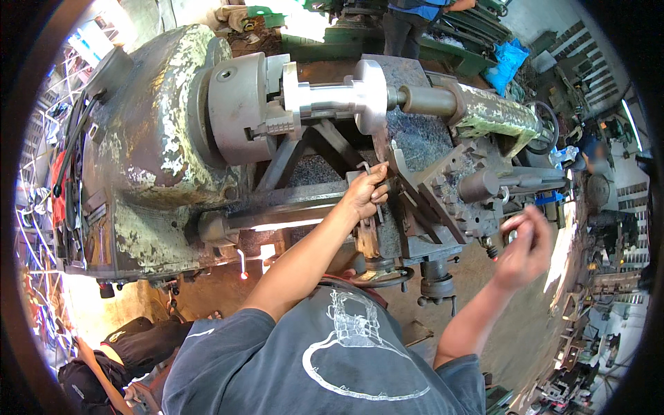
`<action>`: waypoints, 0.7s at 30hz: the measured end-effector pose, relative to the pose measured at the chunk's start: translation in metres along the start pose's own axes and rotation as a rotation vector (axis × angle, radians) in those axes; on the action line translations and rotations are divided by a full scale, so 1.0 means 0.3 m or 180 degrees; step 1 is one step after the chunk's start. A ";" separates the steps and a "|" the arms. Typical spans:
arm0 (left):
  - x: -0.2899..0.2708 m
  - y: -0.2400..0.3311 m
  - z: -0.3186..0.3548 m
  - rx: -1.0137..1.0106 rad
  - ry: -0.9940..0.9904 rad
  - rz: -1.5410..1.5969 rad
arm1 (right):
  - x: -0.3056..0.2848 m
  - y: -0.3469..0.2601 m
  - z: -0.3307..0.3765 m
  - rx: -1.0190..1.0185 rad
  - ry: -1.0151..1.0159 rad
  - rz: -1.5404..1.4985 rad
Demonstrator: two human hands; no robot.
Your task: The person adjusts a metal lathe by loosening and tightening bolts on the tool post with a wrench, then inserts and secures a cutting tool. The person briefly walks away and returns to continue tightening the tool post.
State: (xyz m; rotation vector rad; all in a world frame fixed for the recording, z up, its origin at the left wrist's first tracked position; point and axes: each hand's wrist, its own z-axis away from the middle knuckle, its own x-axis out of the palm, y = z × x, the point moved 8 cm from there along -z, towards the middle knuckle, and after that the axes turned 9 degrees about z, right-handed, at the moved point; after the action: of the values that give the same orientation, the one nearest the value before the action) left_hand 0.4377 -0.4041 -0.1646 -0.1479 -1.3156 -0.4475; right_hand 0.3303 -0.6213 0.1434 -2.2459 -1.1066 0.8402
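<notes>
Grey bent rod [366, 166] pinched by left fingers [378, 173]; right fingers [534, 225] too blurred to tell.

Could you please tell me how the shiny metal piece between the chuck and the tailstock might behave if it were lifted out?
The metal piece looks solid, so it is probably stiff and heavy for its size. Its bright, smooth surface could be slippery to grip. Its round disc might make it roll once freed from the chuck.

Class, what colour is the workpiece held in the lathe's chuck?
The workpiece is bright silver, showing best in the head view.
</notes>
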 end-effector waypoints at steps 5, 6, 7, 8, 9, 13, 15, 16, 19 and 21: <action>0.018 -0.011 -0.045 -0.0064 -0.0305 -0.0240 | 0.049 0.170 -0.317 -0.0338 0.0139 0.1391; 0.019 -0.007 -0.049 -0.0048 -0.0305 -0.0383 | 0.078 0.219 -0.342 -0.0247 -0.0024 0.1834; 0.028 -0.006 -0.049 -0.0068 -0.0378 -0.0385 | 0.114 0.303 -0.338 0.0249 -0.0438 0.2144; 0.033 0.001 -0.049 -0.0082 -0.0369 -0.0397 | 0.131 0.355 -0.329 0.0477 -0.0689 0.2603; 0.035 0.005 -0.046 -0.0155 -0.0295 -0.0430 | 0.135 0.353 -0.332 0.0235 -0.0624 0.2657; 0.017 0.072 0.000 -0.0122 0.0396 -0.1812 | 0.129 0.362 -0.316 0.0190 -0.0549 0.2501; 0.016 0.099 0.040 0.0003 0.0686 -0.2964 | 0.130 0.360 -0.317 0.0234 -0.0595 0.2659; 0.021 0.104 0.061 0.0226 0.0823 -0.3185 | 0.132 0.358 -0.319 0.0246 -0.0601 0.2668; 0.032 0.070 0.099 0.0466 0.0873 -0.3038 | 0.134 0.356 -0.321 0.0323 -0.0581 0.2697; 0.008 0.027 0.104 0.0291 0.1083 -0.2605 | 0.135 0.353 -0.318 0.0307 -0.0550 0.2678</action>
State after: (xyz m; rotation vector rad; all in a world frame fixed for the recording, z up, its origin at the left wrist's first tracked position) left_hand 0.4133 -0.3862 -0.1530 0.5454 -1.0124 -1.0494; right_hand 0.4722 -0.6612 0.1267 -2.5846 -0.1153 1.3828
